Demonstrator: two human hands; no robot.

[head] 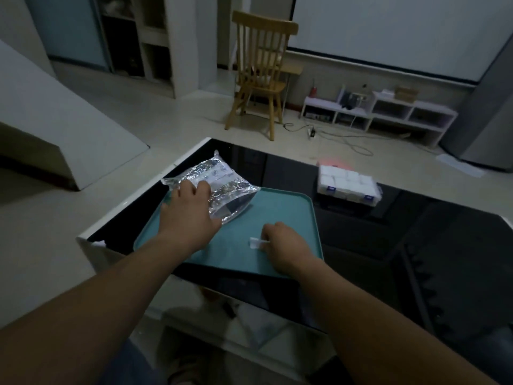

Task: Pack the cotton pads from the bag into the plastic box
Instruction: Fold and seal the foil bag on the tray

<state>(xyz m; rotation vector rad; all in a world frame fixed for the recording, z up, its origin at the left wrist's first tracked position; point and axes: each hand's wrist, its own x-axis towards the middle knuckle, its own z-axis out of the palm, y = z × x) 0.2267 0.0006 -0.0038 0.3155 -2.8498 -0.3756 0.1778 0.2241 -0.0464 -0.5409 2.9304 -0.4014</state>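
A dim room; on the black table (361, 232) a teal tray (291, 218). The left hand (191, 209) grips the clear bag (222, 187) at the tray's far-left corner, and the right hand (286, 245) pinches a white pad (254, 243) over the tray. The thin pad could slip from so light a pinch.

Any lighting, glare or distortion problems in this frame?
Head view: dim; glare on the crinkled clear plastic bag under the left hand; glossy black tabletop mirrors the room; wide-angle bending at edges; small white piece in the right hand blurred.
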